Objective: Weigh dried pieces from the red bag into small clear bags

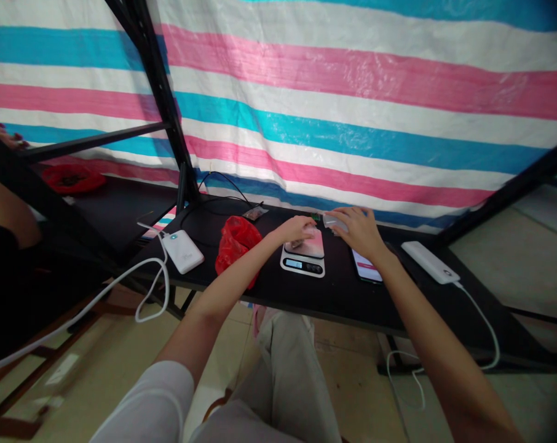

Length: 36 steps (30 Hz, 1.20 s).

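A small white digital scale with a shiny top plate stands on the black table. My left hand rests over the scale's far edge, fingers curled; whether they hold anything is hidden. My right hand hovers just right of the scale, fingers closed round a small pale object that I cannot name. A smartphone with a lit screen lies flat under my right wrist.
A red plastic bag lies left of the scale. A white power bank with a white cable sits at the table's left end, another white power bank at the right. Black shelf posts and a striped tarp stand behind. Another person's arm shows far left.
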Available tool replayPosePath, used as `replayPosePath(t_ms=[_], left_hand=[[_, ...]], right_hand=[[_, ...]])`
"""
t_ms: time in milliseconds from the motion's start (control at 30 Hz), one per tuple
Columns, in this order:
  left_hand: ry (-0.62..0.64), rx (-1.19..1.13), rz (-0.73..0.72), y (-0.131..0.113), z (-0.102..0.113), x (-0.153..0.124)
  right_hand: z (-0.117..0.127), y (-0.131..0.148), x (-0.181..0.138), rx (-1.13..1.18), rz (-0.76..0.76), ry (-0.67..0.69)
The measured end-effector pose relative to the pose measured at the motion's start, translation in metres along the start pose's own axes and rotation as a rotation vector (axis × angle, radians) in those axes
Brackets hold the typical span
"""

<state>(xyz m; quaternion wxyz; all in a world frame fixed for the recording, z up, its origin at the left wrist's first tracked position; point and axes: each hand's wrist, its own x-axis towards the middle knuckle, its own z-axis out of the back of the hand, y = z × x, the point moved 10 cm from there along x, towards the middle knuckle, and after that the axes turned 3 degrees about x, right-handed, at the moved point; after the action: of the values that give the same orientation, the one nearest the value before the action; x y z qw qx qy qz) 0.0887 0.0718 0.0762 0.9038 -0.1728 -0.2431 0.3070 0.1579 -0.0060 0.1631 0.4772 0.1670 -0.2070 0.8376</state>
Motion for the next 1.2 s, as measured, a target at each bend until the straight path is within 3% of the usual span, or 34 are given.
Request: replayPosePath(t_ms=[100,200,267,400,533,667,767,867,1067,1200], left_hand=[[0.105,0.217,0.000,-0.002,-0.019,0.000],[0.179,0.351,0.033,-0.003,-0.023,-0.007],[0.195,0.405,0.046,-0.003,-0.011,-0.015],[0.241,0.449,0.056,0.005,0.034,-0.044],[0.453,0.521,0.145,0.031,0.070,-0.087],[0.615,0.585,0.181,0.047,0.074,-0.125],[0.537,0.667,0.154,0.053,0.067,-0.136],[0.398,0.768,0.070,0.054,0.061,-0.140],[0.362,0.813,-0.073,0.051,0.058,-0.138],[0.321,0.778,0.006,0.056,0.068,-0.129]], right_hand=[[-0.008,-0.005,-0.010,0.047,-0.032,0.008],[-0.019,-0.008,-0.021,0.123,-0.069,0.013],[-0.027,-0.010,-0.028,0.204,-0.110,0.012],[-0.044,0.001,-0.035,0.499,-0.178,-0.006],[-0.063,0.050,-0.025,0.975,-0.227,-0.024],[-0.095,0.129,-0.003,1.313,-0.243,0.098],[-0.127,0.172,0.006,1.378,-0.337,0.206],[-0.142,0.190,0.006,1.296,-0.393,0.232],[-0.108,0.217,-0.001,1.064,-0.235,0.134],[-0.101,0.231,-0.012,1.007,-0.249,0.171]])
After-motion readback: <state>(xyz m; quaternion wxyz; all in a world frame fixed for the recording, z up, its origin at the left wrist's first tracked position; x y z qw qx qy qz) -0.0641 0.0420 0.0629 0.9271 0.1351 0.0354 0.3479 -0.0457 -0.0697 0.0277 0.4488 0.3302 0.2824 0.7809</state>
